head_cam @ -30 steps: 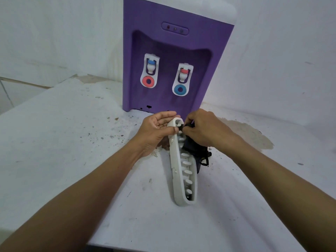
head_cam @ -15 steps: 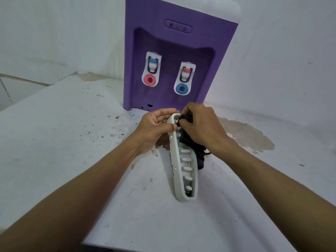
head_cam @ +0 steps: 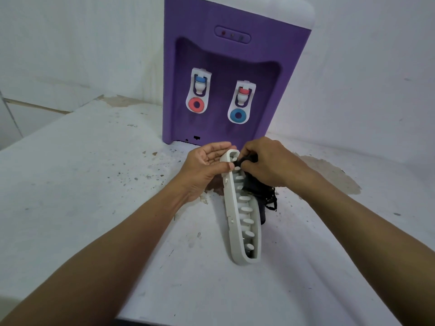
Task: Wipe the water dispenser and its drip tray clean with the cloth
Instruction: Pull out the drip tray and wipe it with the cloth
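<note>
Drip tray [head_cam: 242, 215] is off the water dispenser [head_cam: 235, 67] and sits in front of it, about mid-desk. Its near end rests on the desk [head_cam: 94, 196], pointing toward the near edge, and its far end is lifted, so the slotted face is turned to our right.

Left hand [head_cam: 204, 165]: holds the raised far end between the thumb and nearly straight fingers [head_cam: 219, 147]. We judge this is a brace, so the tray does not slide or tip while it is rubbed.

Right hand [head_cam: 268, 163]: curled fingers [head_cam: 247, 167] pinch a dark cloth [head_cam: 261, 196] and press a bunched bit of it into the slot nearest the far end. The rest of the cloth hangs down behind the tray toward the desk. Standing the tray on edge likely lets the cloth get into each slot in turn, and the slots nearer to us look not yet reached.

Desk: dark specks lie left of the tray, and a brownish stain lies toward the right, beside the dispenser base.

Not visible:
- The tray's back face.
- Most of the cloth, which is behind the tray and under the right hand.
- The dispenser top, cut off by the frame.
- Part of the dispenser's base, where the tray would seat, which is behind the hands.
- Dirt on the tray, if any, which we cannot make out.
</note>
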